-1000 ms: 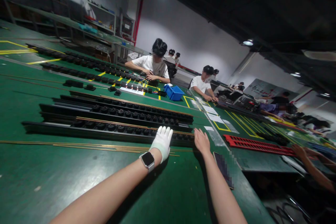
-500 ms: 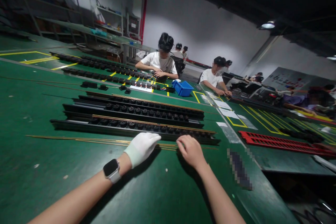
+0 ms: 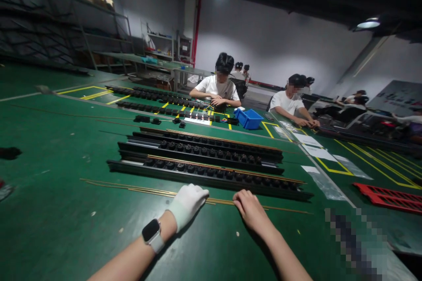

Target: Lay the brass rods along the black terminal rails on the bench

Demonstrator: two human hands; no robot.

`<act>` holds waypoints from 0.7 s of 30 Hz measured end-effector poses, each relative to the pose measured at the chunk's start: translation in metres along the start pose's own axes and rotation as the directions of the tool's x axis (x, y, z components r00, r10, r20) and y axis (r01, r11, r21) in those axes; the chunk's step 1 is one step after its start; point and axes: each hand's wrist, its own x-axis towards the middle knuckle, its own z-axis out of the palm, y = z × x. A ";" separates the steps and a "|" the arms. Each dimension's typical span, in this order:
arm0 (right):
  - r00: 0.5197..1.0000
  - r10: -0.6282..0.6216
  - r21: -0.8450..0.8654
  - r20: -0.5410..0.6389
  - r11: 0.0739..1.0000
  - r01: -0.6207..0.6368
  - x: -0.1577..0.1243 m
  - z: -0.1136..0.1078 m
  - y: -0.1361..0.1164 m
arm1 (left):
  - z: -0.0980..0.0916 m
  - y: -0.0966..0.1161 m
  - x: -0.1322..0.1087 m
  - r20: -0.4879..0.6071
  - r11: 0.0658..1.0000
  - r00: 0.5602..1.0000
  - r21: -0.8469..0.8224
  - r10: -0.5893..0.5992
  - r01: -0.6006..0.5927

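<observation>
Several thin brass rods (image 3: 145, 190) lie lengthwise on the green table in front of me. My left hand (image 3: 187, 202), in a white glove with a watch at the wrist, is closed over them near their middle. Bare, my right hand (image 3: 252, 210) pinches the same rods further right with curled fingers; the fingertips of both hands are partly hidden. Just beyond sits a long black channel (image 3: 198, 180) holding a row of round black parts, with brass rods (image 3: 224, 169) along its top. Behind it are more black channels (image 3: 201, 151) of the same kind.
A blue bin (image 3: 249, 119) stands beyond the channels, near a seated co-worker (image 3: 219, 85). Another co-worker (image 3: 290, 101) sits further right. Black module strips (image 3: 158, 96) lie at the far left. Papers (image 3: 318, 151) and a red slatted frame (image 3: 389, 197) lie on the right.
The camera view has swung right to left across the scene, so everything appears shifted rightward and slightly lower. Both hands stay at the brass rods, slightly further apart.
</observation>
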 end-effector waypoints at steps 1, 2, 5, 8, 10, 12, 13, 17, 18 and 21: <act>1.000 -0.018 0.007 0.008 1.000 0.017 0.000 -0.001 -0.001 | 0.000 0.001 0.000 0.020 1.000 1.000 0.024 -0.013 0.012; 0.999 -0.039 0.009 0.009 0.999 0.039 0.001 -0.002 -0.002 | 0.000 0.002 0.000 0.038 0.999 0.999 0.045 -0.028 0.026; 0.993 -0.113 -0.012 -0.030 0.994 0.113 0.001 -0.003 -0.008 | 0.000 0.003 -0.003 0.051 0.997 0.998 0.064 -0.047 0.043; 0.983 -0.151 -0.042 -0.104 0.988 0.147 0.001 -0.005 -0.016 | -0.004 0.003 -0.005 0.026 0.998 1.000 0.066 -0.014 0.012; 0.977 -0.156 -0.040 -0.148 0.988 0.151 0.002 -0.007 -0.021 | -0.009 0.002 -0.006 0.007 0.996 1.000 0.088 0.003 -0.003; 0.970 -0.162 -0.019 -0.183 0.987 0.161 0.003 -0.011 -0.027 | -0.016 0.001 -0.005 -0.021 0.993 1.000 0.120 -0.005 0.008; 0.966 -0.166 -0.009 -0.200 0.986 0.167 0.004 -0.013 -0.030 | -0.020 0.000 -0.004 -0.037 0.991 0.999 0.136 -0.011 0.016; 0.945 -0.208 -0.002 -0.251 0.977 0.215 0.011 -0.023 -0.044 | -0.039 -0.002 0.002 -0.108 0.981 0.994 0.194 0.014 0.007; 0.938 -0.226 -0.007 -0.261 0.972 0.233 0.015 -0.024 -0.047 | -0.043 -0.002 0.005 -0.130 0.979 0.991 0.205 0.029 -0.001; 0.916 -0.262 -0.015 -0.303 0.962 0.271 0.030 -0.027 -0.059 | -0.057 -0.010 0.011 -0.203 0.972 0.978 0.236 0.056 -0.007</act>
